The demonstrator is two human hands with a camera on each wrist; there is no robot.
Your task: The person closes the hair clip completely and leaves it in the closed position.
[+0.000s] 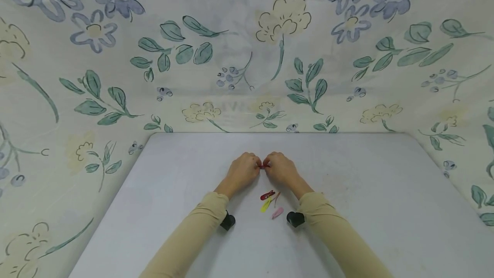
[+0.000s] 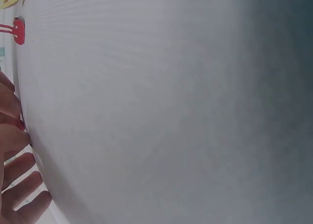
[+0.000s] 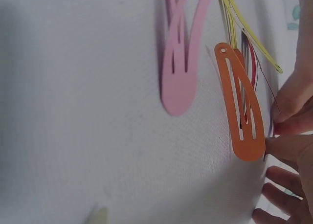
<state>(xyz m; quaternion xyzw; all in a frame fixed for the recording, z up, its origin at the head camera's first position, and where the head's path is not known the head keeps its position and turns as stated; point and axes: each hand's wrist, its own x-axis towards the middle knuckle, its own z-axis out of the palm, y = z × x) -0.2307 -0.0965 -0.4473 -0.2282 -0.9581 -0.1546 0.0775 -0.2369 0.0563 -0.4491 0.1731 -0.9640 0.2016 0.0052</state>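
My left hand (image 1: 244,170) and right hand (image 1: 281,168) meet near the far middle of the table. Between them is a small red hair clip (image 1: 263,167), pinched by the fingertips of both hands and mostly covered by them. Closer to me lies a loose group of snap hair clips: a red one (image 1: 267,195), a yellow one (image 1: 266,204), a thin orange one (image 1: 277,199) and a pink one (image 1: 277,213). In the right wrist view the orange clip (image 3: 248,136) and the pink clip (image 3: 178,94) appear opened up.
A white table (image 1: 173,153) carries everything. Floral cloth (image 1: 247,55) rises behind it and along both sides. Black wrist cameras (image 1: 227,221) hang under the beige sleeves (image 1: 189,231), one on either side of the loose clips.
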